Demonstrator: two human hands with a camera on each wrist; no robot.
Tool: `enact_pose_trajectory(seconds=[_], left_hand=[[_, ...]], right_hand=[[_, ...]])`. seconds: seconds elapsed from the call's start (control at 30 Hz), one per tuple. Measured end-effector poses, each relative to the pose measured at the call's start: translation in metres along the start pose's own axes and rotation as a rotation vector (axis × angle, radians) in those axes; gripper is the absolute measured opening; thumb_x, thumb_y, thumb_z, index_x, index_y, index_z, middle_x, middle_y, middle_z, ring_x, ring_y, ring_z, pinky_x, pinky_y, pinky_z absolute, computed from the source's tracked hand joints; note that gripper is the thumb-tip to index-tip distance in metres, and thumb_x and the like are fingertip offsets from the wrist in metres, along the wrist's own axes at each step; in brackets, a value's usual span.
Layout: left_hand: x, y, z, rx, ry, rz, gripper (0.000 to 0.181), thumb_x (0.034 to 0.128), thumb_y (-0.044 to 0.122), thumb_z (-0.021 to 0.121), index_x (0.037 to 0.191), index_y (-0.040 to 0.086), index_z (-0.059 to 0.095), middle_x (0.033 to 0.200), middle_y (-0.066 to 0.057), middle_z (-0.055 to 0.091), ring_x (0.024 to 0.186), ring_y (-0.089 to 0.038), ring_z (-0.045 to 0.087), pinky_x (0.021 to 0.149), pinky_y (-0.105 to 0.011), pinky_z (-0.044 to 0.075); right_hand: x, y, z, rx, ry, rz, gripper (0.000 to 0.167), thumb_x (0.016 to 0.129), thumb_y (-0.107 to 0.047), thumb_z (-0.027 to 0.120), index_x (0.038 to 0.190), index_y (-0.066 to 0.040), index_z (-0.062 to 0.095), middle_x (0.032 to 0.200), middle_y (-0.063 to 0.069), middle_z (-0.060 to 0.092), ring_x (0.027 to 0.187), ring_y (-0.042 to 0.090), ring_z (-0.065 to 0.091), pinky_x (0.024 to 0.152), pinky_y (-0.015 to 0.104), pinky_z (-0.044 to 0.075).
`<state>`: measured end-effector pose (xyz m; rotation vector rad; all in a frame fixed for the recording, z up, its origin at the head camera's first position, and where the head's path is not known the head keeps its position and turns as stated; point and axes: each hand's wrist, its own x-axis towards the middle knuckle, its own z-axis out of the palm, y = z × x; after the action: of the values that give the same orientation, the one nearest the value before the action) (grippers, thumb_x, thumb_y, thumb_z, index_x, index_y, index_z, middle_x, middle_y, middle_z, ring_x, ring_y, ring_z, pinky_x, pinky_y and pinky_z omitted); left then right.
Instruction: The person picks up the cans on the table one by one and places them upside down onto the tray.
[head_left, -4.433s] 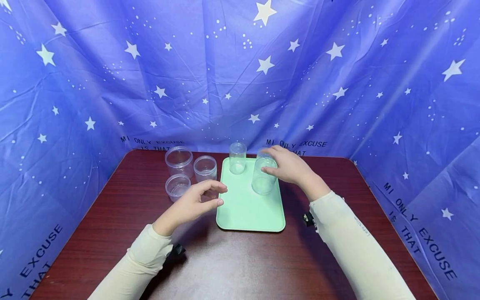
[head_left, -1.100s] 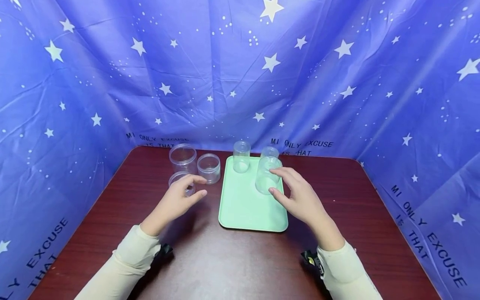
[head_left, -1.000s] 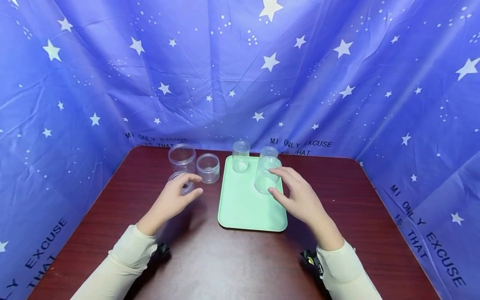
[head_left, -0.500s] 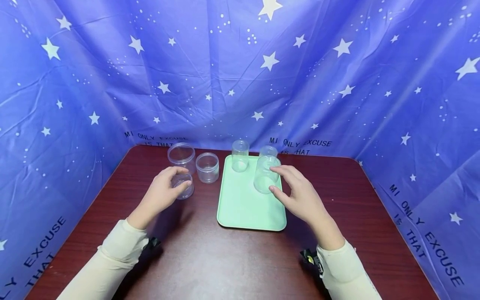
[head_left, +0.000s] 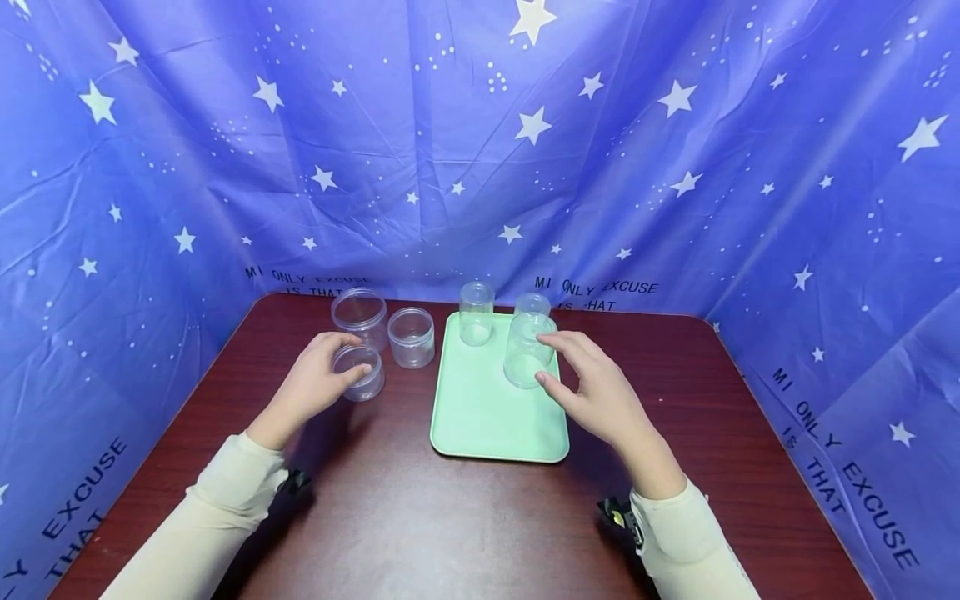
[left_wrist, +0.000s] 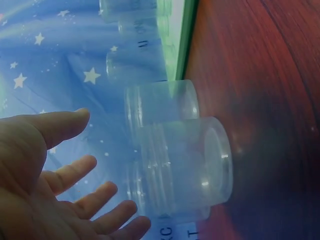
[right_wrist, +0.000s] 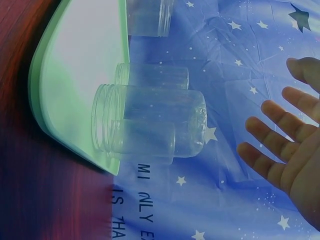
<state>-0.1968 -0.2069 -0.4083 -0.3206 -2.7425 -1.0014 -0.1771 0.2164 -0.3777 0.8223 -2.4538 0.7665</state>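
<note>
My left hand (head_left: 311, 383) hovers at the near clear plastic jar (head_left: 363, 379), thumb and fingers spread on either side of its rim. In the left wrist view, a gap shows between the fingers and that jar (left_wrist: 187, 165). Two more clear jars, one wide (head_left: 358, 321) and one smaller (head_left: 412, 340), stand upright behind it. On the green tray (head_left: 487, 425) are several clear jars, with threaded mouths down. My right hand (head_left: 603, 392) is held beside the front one (head_left: 527, 362), fingers relaxed. The right wrist view shows those fingers apart from the jar (right_wrist: 165, 110).
Two further tray jars stand towards the back, one at left (head_left: 476, 315) and one at right (head_left: 532, 304). A dark red wooden table (head_left: 420, 525) lies under everything. Blue star-printed cloth (head_left: 420, 142) hangs around its back and sides.
My left hand has moved left from beside the tray to the near jar. My right hand has drawn back from the tray's far right, then stayed nearly still over the last second.
</note>
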Motion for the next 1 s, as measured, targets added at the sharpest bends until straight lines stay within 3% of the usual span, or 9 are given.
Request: enact_pose_trajectory(seconds=[0.23,1.0], left_hand=[[0.002,-0.008,0.003,0.006,-0.037,-0.065,0.058,0.0901,0.028,0.078,0.134,-0.003,0.058,0.138,-0.027,0.053,0.133,-0.041,0.047,0.112,-0.058,0.037],[0.01,-0.016,0.016,0.073,-0.104,-0.124,0.087,0.0828,0.046,0.083,0.144,-0.006,0.049,0.144,-0.031,0.048,0.131,-0.049,0.043,0.109,-0.061,0.039]], right_hand=[[-0.001,0.0,0.0,0.002,-0.002,0.0,0.051,0.091,-0.023,0.079,0.138,-0.014,0.061,0.134,0.004,0.062,0.127,0.022,0.058,0.104,0.044,0.048],[-0.001,0.004,0.0,-0.002,0.006,-0.002,0.043,0.091,-0.023,0.078,0.132,-0.017,0.065,0.133,0.001,0.063,0.125,0.02,0.06,0.101,0.043,0.05]])
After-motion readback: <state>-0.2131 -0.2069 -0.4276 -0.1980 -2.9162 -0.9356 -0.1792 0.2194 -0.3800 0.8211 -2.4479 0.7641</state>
